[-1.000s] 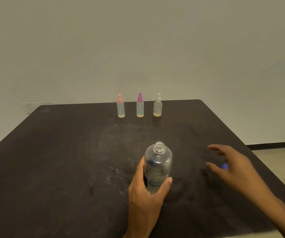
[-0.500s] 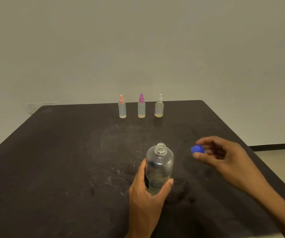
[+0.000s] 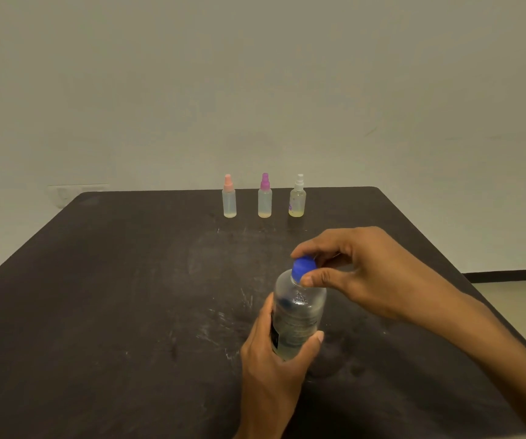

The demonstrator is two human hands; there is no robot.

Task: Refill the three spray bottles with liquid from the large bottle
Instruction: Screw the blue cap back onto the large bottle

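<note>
The large clear bottle (image 3: 299, 315) stands upright near the table's front middle, a little pale liquid in its bottom. My left hand (image 3: 274, 375) is wrapped around its lower body. My right hand (image 3: 369, 274) pinches the blue cap (image 3: 303, 268) between thumb and fingers, holding it on the bottle's mouth. Three small spray bottles stand in a row at the far edge: one with a pink top (image 3: 229, 197), one with a purple top (image 3: 265, 196), one with a white top (image 3: 297, 196). Each holds a thin layer of yellowish liquid.
The dark table (image 3: 113, 296) shows white scuff marks to the left of the large bottle. A pale wall rises behind it. Floor and a dark baseboard (image 3: 508, 275) show past the right edge.
My right hand picked the blue cap up from the table at the right and carried it left onto the large bottle's mouth. My left hand kept its hold on the bottle.
</note>
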